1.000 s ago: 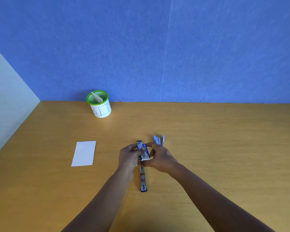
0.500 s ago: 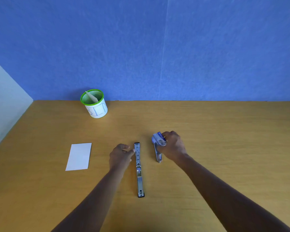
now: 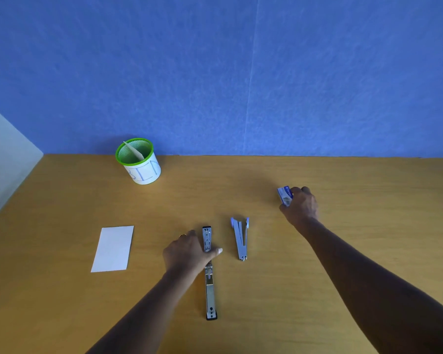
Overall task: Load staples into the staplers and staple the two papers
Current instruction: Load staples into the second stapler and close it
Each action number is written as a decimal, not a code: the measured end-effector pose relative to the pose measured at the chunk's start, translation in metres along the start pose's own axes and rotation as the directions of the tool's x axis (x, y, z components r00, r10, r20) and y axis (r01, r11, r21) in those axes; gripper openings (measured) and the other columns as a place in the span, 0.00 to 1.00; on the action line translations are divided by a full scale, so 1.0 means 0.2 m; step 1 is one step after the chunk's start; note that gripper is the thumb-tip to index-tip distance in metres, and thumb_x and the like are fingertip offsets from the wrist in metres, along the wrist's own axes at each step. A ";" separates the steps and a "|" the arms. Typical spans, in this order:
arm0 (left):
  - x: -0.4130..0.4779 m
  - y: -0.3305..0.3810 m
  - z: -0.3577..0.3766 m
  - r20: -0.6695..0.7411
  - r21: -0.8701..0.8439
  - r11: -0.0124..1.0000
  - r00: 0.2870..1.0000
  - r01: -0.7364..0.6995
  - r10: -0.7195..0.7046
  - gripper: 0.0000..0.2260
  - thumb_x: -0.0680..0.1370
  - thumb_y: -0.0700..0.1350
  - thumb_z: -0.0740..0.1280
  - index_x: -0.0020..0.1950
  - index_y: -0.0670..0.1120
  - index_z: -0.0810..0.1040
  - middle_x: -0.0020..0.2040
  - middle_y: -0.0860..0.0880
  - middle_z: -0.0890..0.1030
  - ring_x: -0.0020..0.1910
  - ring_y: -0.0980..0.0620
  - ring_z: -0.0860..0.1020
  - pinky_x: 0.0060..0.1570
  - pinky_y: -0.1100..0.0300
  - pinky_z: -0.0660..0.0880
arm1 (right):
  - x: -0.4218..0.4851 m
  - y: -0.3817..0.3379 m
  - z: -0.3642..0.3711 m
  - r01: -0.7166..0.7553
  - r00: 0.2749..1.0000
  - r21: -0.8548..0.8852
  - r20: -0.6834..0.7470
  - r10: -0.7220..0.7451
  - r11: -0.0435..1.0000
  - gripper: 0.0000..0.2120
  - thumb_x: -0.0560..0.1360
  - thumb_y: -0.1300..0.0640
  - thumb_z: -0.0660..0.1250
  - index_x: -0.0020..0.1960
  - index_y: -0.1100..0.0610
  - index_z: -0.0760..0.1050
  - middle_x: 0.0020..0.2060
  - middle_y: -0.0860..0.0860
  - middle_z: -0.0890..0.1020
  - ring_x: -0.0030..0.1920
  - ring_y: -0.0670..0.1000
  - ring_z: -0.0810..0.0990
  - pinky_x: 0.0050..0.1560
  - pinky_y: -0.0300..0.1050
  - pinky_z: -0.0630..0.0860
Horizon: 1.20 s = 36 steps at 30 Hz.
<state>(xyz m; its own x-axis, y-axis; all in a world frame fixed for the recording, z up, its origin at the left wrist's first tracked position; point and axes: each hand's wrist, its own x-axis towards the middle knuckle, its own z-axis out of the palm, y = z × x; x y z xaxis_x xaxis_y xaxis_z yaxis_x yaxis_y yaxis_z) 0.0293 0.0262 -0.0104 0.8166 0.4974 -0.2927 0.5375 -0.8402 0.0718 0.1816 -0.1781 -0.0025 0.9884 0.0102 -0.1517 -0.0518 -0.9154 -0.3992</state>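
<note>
A long black and metal stapler (image 3: 209,290) lies opened out flat on the wooden table (image 3: 266,302), pointing away from me. My left hand (image 3: 188,254) grips its middle, with the thumb laid across the rail. Just to its right lies a smaller stapler (image 3: 241,238) with light blue ends, hinged open and touched by neither hand. My right hand (image 3: 302,206) is further right and back, holding a small blue staple box (image 3: 284,195) by its end. A white paper (image 3: 113,249) lies flat to the left.
A green-rimmed mesh cup (image 3: 141,164) with a white label and a slip of paper inside stands at the back left, near the blue wall. A pale side wall borders the table's left edge.
My right hand has carried the staple box from beside the smaller stapler to the right and further back. My left hand has slid a little down the long stapler.
</note>
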 end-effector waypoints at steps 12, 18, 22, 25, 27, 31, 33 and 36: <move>0.02 0.03 -0.02 -0.013 -0.114 0.993 1.000 -0.018 0.017 0.14 0.77 0.54 0.60 0.49 0.43 0.76 0.46 0.46 0.81 0.46 0.47 0.79 0.38 0.60 0.68 | 0.06 0.06 0.05 0.020 1.000 0.062 -0.009 -0.019 0.998 0.18 0.73 0.56 0.68 0.61 0.62 0.74 0.54 0.60 0.73 0.52 0.60 0.75 0.48 0.51 0.74; 0.01 0.02 -0.06 0.082 -0.355 0.935 0.996 0.010 0.020 0.12 0.76 0.48 0.62 0.50 0.40 0.75 0.46 0.42 0.81 0.42 0.42 0.82 0.41 0.53 0.78 | 0.03 0.06 0.07 -0.024 0.998 0.139 -0.047 0.031 0.990 0.27 0.73 0.53 0.69 0.67 0.61 0.68 0.59 0.59 0.72 0.57 0.60 0.74 0.51 0.53 0.76; -0.01 0.01 -0.08 0.126 -0.475 0.880 0.991 0.027 0.038 0.09 0.77 0.46 0.64 0.47 0.40 0.72 0.39 0.44 0.77 0.34 0.43 0.82 0.32 0.55 0.77 | -0.05 0.03 0.06 0.041 0.978 0.267 -0.210 0.016 0.963 0.20 0.73 0.57 0.67 0.63 0.64 0.72 0.56 0.60 0.74 0.51 0.61 0.76 0.45 0.48 0.72; -0.01 0.00 -0.10 0.141 -0.541 0.838 0.990 0.066 0.013 0.08 0.76 0.45 0.65 0.41 0.43 0.71 0.38 0.45 0.76 0.30 0.45 0.81 0.27 0.57 0.77 | -0.18 -0.02 0.08 0.144 0.970 0.369 -0.236 -0.057 0.918 0.09 0.73 0.61 0.67 0.50 0.65 0.78 0.47 0.59 0.79 0.45 0.58 0.78 0.43 0.43 0.70; -0.02 -0.01 -0.11 0.153 -0.583 0.808 0.988 0.086 0.006 0.10 0.75 0.43 0.66 0.35 0.44 0.70 0.37 0.44 0.77 0.29 0.46 0.81 0.24 0.59 0.77 | -0.28 -0.06 0.10 0.168 0.985 0.433 -0.119 -0.129 0.885 0.06 0.73 0.62 0.66 0.44 0.64 0.80 0.40 0.56 0.82 0.40 0.53 0.78 0.40 0.38 0.68; -0.03 0.00 -0.14 0.187 -0.639 0.761 0.982 0.114 0.010 0.11 0.74 0.42 0.67 0.32 0.44 0.71 0.35 0.44 0.80 0.28 0.48 0.81 0.25 0.58 0.79 | -0.43 -0.14 0.10 0.084 0.934 0.491 0.264 -0.240 0.867 0.10 0.75 0.55 0.66 0.41 0.62 0.79 0.31 0.44 0.78 0.31 0.41 0.72 0.35 0.33 0.68; -0.05 0.00 -0.15 0.189 -0.648 0.753 0.982 0.117 0.010 0.12 0.74 0.43 0.67 0.32 0.43 0.70 0.33 0.45 0.79 0.28 0.46 0.80 0.28 0.55 0.80 | -0.51 -0.18 0.11 0.071 0.878 0.514 0.375 -0.299 0.855 0.12 0.74 0.51 0.67 0.42 0.60 0.80 0.36 0.48 0.82 0.35 0.43 0.75 0.41 0.39 0.72; -0.07 0.01 -0.18 0.138 -0.652 0.754 0.990 0.081 0.013 0.12 0.74 0.44 0.67 0.32 0.42 0.70 0.35 0.43 0.78 0.34 0.42 0.81 0.34 0.52 0.79 | -0.62 -0.23 0.12 0.084 0.806 0.508 0.471 -0.358 0.857 0.14 0.71 0.43 0.69 0.44 0.53 0.81 0.45 0.50 0.83 0.44 0.46 0.79 0.44 0.39 0.73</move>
<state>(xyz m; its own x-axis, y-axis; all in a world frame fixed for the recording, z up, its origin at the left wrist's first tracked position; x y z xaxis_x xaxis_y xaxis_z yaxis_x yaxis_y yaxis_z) 0.0268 0.0257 0.0279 0.7864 0.4521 -0.4210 0.6089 -0.4524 0.6516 0.0588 -0.1284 0.0123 0.7480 0.5256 -0.4053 -0.0338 -0.5797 -0.8141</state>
